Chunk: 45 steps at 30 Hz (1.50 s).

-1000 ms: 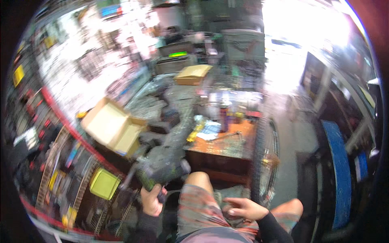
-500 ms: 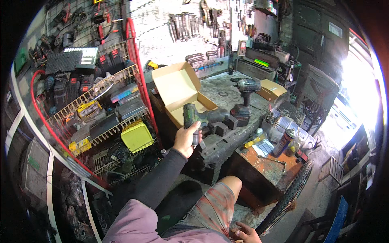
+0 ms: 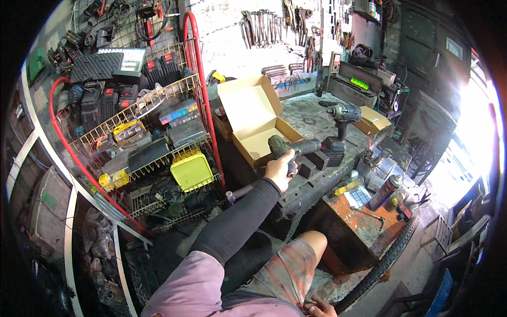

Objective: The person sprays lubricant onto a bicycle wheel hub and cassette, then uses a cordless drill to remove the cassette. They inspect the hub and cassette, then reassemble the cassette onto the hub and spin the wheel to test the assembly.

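My left hand (image 3: 278,171), at the end of a dark-sleeved arm, is closed around the grip of a green and black cordless drill (image 3: 276,145). The drill's nose points right, over the front of the workbench (image 3: 301,119). Just behind it stands an open cardboard box (image 3: 248,103), lid raised. To the right, a dark cordless impact wrench (image 3: 344,113) rests upright on its battery, beside the dark metal jaws (image 3: 318,160) of what looks like a vise. Low by my knee, my right hand (image 3: 320,308) has its fingers loosely apart, with nothing seen in it; the frame edge cuts it off.
On the left, a red-framed wire rack (image 3: 199,95) carries battery packs, cases and a yellow-green tub (image 3: 192,172). A rusty-topped cabinet (image 3: 348,214) holds a spray can (image 3: 385,191) and a hammer (image 3: 369,213). A bicycle tyre (image 3: 388,259) leans beside it.
The whole view has swung, so the scene sits farther right. My left hand has carried the drill slightly right and farther over the bench. The right hand stays low by my knee.
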Each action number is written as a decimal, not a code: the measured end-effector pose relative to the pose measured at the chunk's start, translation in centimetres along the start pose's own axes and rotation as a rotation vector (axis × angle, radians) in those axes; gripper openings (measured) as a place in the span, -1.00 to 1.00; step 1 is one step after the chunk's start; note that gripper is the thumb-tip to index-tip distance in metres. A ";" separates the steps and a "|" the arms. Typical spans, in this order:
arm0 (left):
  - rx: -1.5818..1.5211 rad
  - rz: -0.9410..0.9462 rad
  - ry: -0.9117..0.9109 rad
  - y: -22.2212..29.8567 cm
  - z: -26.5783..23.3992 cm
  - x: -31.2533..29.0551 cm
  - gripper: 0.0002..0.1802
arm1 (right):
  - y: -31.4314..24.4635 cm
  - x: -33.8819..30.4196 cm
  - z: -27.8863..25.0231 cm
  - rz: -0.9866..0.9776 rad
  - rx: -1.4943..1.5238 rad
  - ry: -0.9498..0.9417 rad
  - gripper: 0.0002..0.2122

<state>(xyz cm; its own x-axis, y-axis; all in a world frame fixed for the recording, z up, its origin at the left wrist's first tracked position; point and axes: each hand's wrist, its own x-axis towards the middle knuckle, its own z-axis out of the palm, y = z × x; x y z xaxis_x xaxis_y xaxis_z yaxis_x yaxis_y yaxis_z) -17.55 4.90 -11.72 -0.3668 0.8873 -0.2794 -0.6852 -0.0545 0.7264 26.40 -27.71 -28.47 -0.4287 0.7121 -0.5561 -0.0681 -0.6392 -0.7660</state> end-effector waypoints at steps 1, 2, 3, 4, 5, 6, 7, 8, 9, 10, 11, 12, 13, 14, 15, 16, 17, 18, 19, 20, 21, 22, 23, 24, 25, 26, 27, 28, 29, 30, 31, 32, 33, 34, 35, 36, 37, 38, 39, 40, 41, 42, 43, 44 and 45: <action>0.004 0.013 -0.008 -0.4 0.1 0.2 -0.71 | -0.1 0.1 0.1 -0.005 -0.009 -0.007 -0.51; -0.024 0.018 0.007 -0.7 0.1 0.3 -0.73 | -0.2 0.0 0.3 -0.010 -0.018 -0.014 -0.51; -0.065 0.026 0.011 -0.8 0.1 0.6 -0.74 | -0.4 -0.1 0.4 -0.015 -0.028 -0.019 -0.52; -0.105 0.035 0.015 -0.7 0.0 0.9 -0.75 | 0.1 0.2 0.1 -0.026 -0.022 -0.040 -0.52; -0.065 0.038 0.008 -0.8 -0.2 0.9 -0.75 | 0.8 0.7 -0.5 -0.037 -0.017 -0.063 -0.52; -0.023 0.037 0.000 -0.9 0.0 0.7 -0.76 | 0.8 0.8 -0.3 -0.046 -0.008 -0.083 -0.52; 0.019 0.037 -0.007 -1.0 0.2 0.4 -0.76 | 0.6 0.7 -0.2 -0.034 -0.037 -0.067 -0.52; 0.089 0.073 -0.021 -1.4 0.3 -0.1 -0.72 | 0.3 0.5 -0.2 -0.022 -0.066 -0.052 -0.51; 0.149 0.088 -0.020 -1.7 0.5 -0.6 -0.70 | -0.1 0.3 0.0 -0.013 -0.096 -0.037 -0.51; 0.209 0.104 -0.019 -1.9 0.7 -1.0 -0.67 | 0.0 0.4 0.0 -0.001 -0.080 -0.028 -0.51; 0.228 0.077 -0.003 -2.0 1.0 -1.4 -0.53 | 0.3 0.5 -0.1 0.012 -0.064 -0.019 -0.50; 0.249 0.058 0.002 -2.1 0.7 -1.4 -0.47 | 0.3 0.6 0.0 0.026 -0.050 -0.014 -0.50; 0.270 0.039 0.008 -2.3 0.5 -1.4 -0.41 | -0.2 0.6 0.1 0.013 -0.099 -0.025 -0.51; 0.292 0.019 0.014 -2.4 0.1 -1.4 -0.35 | -0.1 0.8 0.2 0.015 -0.080 -0.028 -0.52; 0.273 0.046 -0.021 -2.5 0.3 -1.8 0.21 | 0.0 1.0 0.0 0.012 -0.059 -0.020 -0.53; 0.293 0.064 0.007 -2.8 0.6 -2.1 0.29 | 0.0 1.0 -0.1 0.010 -0.039 -0.011 -0.53; 0.313 0.081 0.035 -3.2 1.1 -2.4 0.37 | 0.0 1.0 -0.2 0.010 -0.021 0.006 -0.54; 0.334 0.101 0.068 -3.4 1.2 -2.7 0.45 | -0.1 0.9 0.0 0.012 -0.004 0.018 -0.54; 0.344 0.105 0.062 -3.6 1.0 -2.7 0.49 | -0.1 0.8 0.0 0.015 0.012 0.030 -0.55; 0.354 0.108 0.055 -3.8 0.9 -2.7 0.54 | 0.0 0.7 -0.1 0.035 -0.005 0.047 -0.55; 0.367 0.113 0.049 -3.8 0.8 -2.6 0.59 | 0.0 0.7 -0.2 0.055 -0.021 0.062 -0.54; 0.369 0.125 0.061 -3.8 0.8 -2.6 0.57 | 0.1 0.8 -0.3 0.075 -0.036 0.077 -0.54; 0.371 0.137 0.072 -3.9 0.9 -2.5 0.55 | 0.4 0.9 -0.6 0.061 -0.054 0.077 -0.54; 0.373 0.145 0.083 -4.1 0.9 -2.5 0.54 | 0.9 0.9 -0.9 0.049 -0.072 0.080 -0.53; 0.337 0.137 0.080 -4.3 1.0 -2.5 0.51 | 1.4 1.0 -1.2 0.038 -0.089 0.082 -0.53; 0.302 0.128 0.078 -4.5 1.2 -2.4 0.49 | 2.0 1.0 -1.4 0.052 -0.070 0.086 -0.53; 0.266 0.123 0.074 -4.7 1.4 -2.2 0.47 | 2.1 1.0 -1.5 0.063 -0.052 0.089 -0.52; 0.234 0.120 0.071 -4.7 1.3 -2.1 0.49 | 2.2 1.0 -1.6 0.074 -0.034 0.091 -0.52; 0.202 0.119 0.068 -4.5 1.0 -2.0 0.51 | 2.4 1.0 -1.5 0.083 -0.039 0.099 -0.52; 0.167 0.118 0.060 -4.4 1.0 -1.7 0.52 | 2.2 1.0 -1.4 0.088 -0.045 0.109 -0.52; 0.114 0.123 0.124 -4.0 1.2 -1.6 0.25 | 2.1 1.0 -1.4 0.092 -0.052 0.117 -0.53; 0.062 0.118 0.087 -3.3 0.1 -1.2 -0.19 | 2.4 1.3 -1.6 0.074 -0.081 0.088 -0.53; 0.019 0.118 0.065 -3.2 0.5 -1.7 -0.32 | 3.1 1.6 -2.3 0.050 -0.105 0.082 -0.54; -0.024 0.119 0.047 -3.0 0.8 -2.7 -0.45 | 3.8 1.7 -3.0 0.027 -0.132 0.074 -0.55; -0.047 0.123 0.016 -2.6 0.9 -3.8 -0.49 | 4.6 1.7 -3.6 0.015 -0.126 0.097 -0.56; -0.032 0.164 -0.050 -1.9 1.0 -5.3 -0.55 | 5.9 2.2 -5.0 0.005 -0.116 0.071 -0.56; -0.057 0.205 -0.119 -1.2 0.2 -5.9 -0.46 | 7.2 2.7 -5.4 -0.053 -0.105 0.105 -0.56; -0.077 0.250 -0.175 -0.2 -1.0 -6.7 -0.36 | 8.0 3.1 -5.3 -0.101 -0.095 0.127 -0.55; -0.094 0.284 -0.209 0.7 -1.5 -7.8 -0.41 | 7.9 2.9 -5.5 -0.065 -0.141 0.146 -0.55; -0.109 0.317 -0.236 1.6 -1.7 -9.3 -0.47 | 7.3 2.3 -5.4 -0.023 -0.187 0.163 -0.55; -0.102 0.376 -0.232 3.1 -2.2 -11.1 -0.51 | 6.4 2.2 -4.8 0.020 -0.237 0.158 -0.54; -0.119 0.442 -0.268 4.1 -3.4 -12.0 -0.49 | 6.0 2.4 -4.7 0.008 -0.326 0.130 -0.53; -0.128 0.481 -0.265 4.9 -4.6 -12.7 -0.48 | 5.6 2.7 -4.7 -0.010 -0.412 0.103 -0.53; -0.138 0.519 -0.263 5.7 -6.0 -13.5 -0.46 | 5.2 3.0 -4.5 -0.030 -0.498 0.075 -0.52; -0.155 0.529 -0.264 6.4 -8.2 -14.2 -0.64 | 3.5 2.7 -2.8 0.032 -0.513 0.104 -0.53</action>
<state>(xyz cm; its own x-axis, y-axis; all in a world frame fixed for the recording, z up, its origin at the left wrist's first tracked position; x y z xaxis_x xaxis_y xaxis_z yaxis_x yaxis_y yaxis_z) -21.92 -11.84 -8.24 -0.5275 0.8041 0.2742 -0.5433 -0.5674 0.6188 27.57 -27.23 -33.52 -0.3299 0.7363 -0.5908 0.4043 -0.4553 -0.7932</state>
